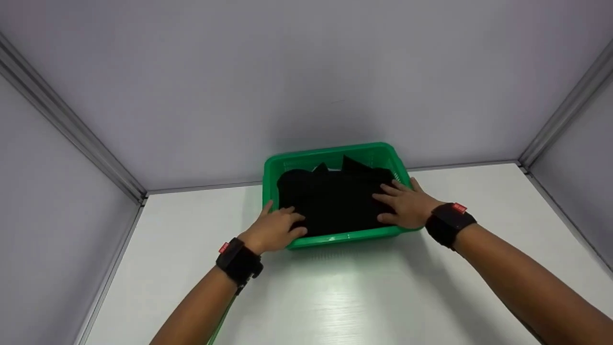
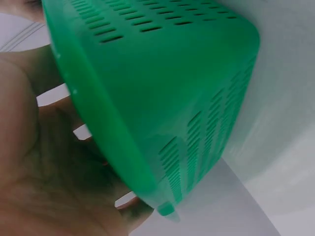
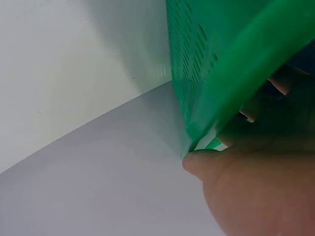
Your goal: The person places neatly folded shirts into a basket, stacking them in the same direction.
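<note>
A green plastic basket (image 1: 341,237) with slotted walls stands on the white table by the back wall. Black cloth (image 1: 335,203) fills it, with two pointed folds sticking up at the back. My left hand (image 1: 275,230) reaches over the front left corner, fingers spread and touching the cloth; in the left wrist view its palm faces the basket rim (image 2: 106,120). On the right side, my right hand (image 1: 407,206) lies across the rim with fingers spread over the cloth. The right wrist view shows one fingertip outside the rim (image 3: 246,69) and others inside.
Grey-white panels (image 1: 306,86) enclose the table (image 1: 330,306) at the back and on both sides, with metal strips in the corners. Part of a thin green edge (image 1: 221,322) shows beside my left forearm. Each wrist wears a black band.
</note>
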A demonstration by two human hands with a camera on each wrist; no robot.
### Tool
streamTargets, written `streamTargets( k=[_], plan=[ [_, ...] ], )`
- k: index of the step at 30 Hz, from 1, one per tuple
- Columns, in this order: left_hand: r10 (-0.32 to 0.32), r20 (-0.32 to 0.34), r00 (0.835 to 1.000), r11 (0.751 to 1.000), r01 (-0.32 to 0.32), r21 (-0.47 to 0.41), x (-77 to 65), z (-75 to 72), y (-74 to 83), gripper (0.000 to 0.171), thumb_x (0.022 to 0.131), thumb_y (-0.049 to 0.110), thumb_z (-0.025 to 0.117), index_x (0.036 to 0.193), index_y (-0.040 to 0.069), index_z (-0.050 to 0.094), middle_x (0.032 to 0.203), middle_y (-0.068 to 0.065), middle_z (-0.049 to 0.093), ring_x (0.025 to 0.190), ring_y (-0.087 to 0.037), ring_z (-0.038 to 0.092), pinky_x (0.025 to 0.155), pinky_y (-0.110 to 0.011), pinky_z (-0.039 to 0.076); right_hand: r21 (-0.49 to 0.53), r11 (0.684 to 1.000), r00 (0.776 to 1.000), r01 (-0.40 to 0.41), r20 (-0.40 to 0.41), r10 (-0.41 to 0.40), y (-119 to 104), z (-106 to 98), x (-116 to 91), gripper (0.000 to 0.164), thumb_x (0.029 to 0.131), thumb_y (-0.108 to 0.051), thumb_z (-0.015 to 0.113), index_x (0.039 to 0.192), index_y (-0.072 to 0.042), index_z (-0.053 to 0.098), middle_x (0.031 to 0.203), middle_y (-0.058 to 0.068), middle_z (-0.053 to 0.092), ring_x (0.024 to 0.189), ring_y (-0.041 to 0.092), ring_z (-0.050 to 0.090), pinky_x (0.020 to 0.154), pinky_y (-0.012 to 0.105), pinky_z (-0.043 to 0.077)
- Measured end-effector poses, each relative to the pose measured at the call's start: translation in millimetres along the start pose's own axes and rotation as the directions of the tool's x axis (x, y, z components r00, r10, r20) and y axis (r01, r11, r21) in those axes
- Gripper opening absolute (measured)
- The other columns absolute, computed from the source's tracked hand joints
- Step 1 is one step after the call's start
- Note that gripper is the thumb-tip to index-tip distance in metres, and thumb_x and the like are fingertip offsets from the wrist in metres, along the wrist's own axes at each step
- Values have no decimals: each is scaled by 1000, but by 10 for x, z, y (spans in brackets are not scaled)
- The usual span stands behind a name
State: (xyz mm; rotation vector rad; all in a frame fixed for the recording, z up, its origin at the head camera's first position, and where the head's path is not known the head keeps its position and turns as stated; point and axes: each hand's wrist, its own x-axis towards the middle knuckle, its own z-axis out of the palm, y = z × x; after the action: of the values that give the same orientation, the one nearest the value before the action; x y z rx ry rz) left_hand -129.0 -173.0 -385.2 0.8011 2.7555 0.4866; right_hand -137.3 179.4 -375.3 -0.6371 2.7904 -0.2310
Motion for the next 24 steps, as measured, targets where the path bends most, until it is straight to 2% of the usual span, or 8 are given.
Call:
streamTargets(
  k=[5, 9, 13, 18, 24],
  plan=[
    [26, -108, 994, 1000, -24, 17, 9, 95, -52, 50, 112, 40, 50, 143, 4, 64, 156, -24, 54, 153, -43, 43, 131, -67, 13, 19, 1000, 992, 13, -124, -10, 76, 71, 83, 61, 109, -37, 55, 160, -6, 43, 170, 27, 31, 160, 54, 14, 125, 78, 3],
    [41, -177, 983, 999, -38, 20, -64, 182, -94, 58, 110, 48, 52, 146, 4, 62, 158, -24, 51, 153, -47, 39, 128, -70, 17, 73, 997, 982, 12, -190, 2, 110, 146, 99, 61, 110, -37, 53, 160, -4, 43, 171, 29, 26, 161, 54, 9, 126, 77, 3],
    [49, -217, 975, 998, -38, 55, -101, 211, -123, 59, 109, 50, 52, 146, 4, 62, 158, -25, 52, 153, -47, 40, 126, -71, 22, 155, 988, 979, -25, -197, 56, 131, 163, 82, 62, 112, -39, 49, 162, -3, 39, 172, 31, 19, 161, 54, 2, 125, 77, -2],
    [41, -258, 965, 995, -15, 100, -14, 129, -116, 58, 109, 49, 51, 144, 5, 63, 156, -23, 54, 152, -44, 43, 126, -68, 26, 181, 980, 970, -77, -213, 115, 132, 88, 83, 65, 113, -42, 44, 163, -1, 36, 172, 34, 17, 162, 53, -1, 125, 77, -4],
    [33, -234, 972, 992, -3, 130, 63, 75, -93, 58, 110, 49, 50, 145, 5, 62, 158, -22, 52, 153, -42, 42, 126, -66, 29, 157, 979, 967, -132, -199, 162, 112, 65, 56, 68, 113, -43, 46, 163, 1, 32, 170, 36, 19, 160, 57, 2, 125, 77, 0]
  ],
)
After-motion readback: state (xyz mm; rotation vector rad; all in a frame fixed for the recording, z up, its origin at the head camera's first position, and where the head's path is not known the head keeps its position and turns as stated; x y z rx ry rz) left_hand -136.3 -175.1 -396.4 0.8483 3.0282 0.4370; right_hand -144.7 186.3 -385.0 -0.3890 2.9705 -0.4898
